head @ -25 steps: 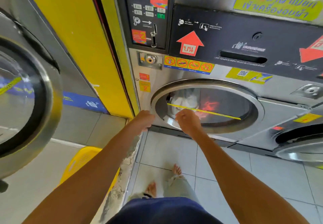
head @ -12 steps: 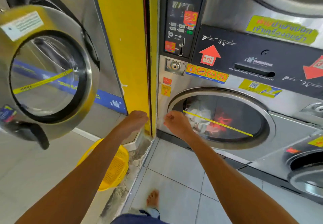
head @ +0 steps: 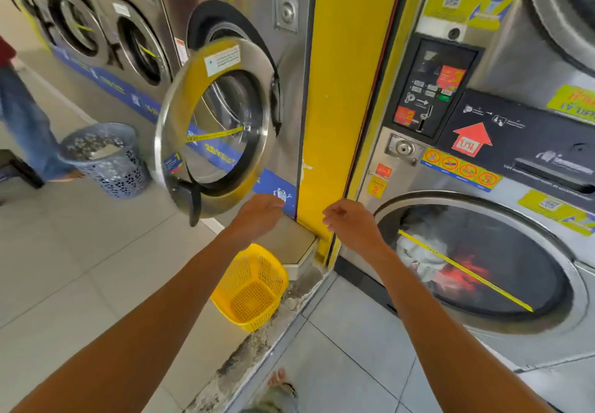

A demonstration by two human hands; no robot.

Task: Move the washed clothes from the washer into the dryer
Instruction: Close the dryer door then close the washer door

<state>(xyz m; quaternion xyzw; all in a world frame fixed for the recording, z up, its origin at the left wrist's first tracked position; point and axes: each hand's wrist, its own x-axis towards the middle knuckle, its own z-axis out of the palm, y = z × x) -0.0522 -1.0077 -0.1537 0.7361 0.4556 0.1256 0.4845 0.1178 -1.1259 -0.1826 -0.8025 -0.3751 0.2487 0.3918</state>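
Observation:
The washer's round steel door [head: 212, 129] hangs open on the left, and the drum opening [head: 225, 35] behind it looks dark. On the right, the dryer door [head: 476, 261] is shut, with white cloth [head: 418, 254] and red cloth [head: 463, 274] visible behind its glass. My left hand [head: 260, 216] hovers below the washer door, fingers loose, holding nothing. My right hand [head: 351, 222] is in front of the yellow pillar [head: 341, 90], just left of the dryer door, also with nothing in it.
A yellow basket [head: 254, 287] with nothing in it sits on the floor under my hands, against a raised step. A grey perforated basket [head: 106, 158] stands to the left. Another person's legs [head: 22, 116] are at the far left. More washers line the back wall.
My view has swung left from the dryer toward the open washer. Both hands have come away from the dryer door and moved left to the yellow pillar.

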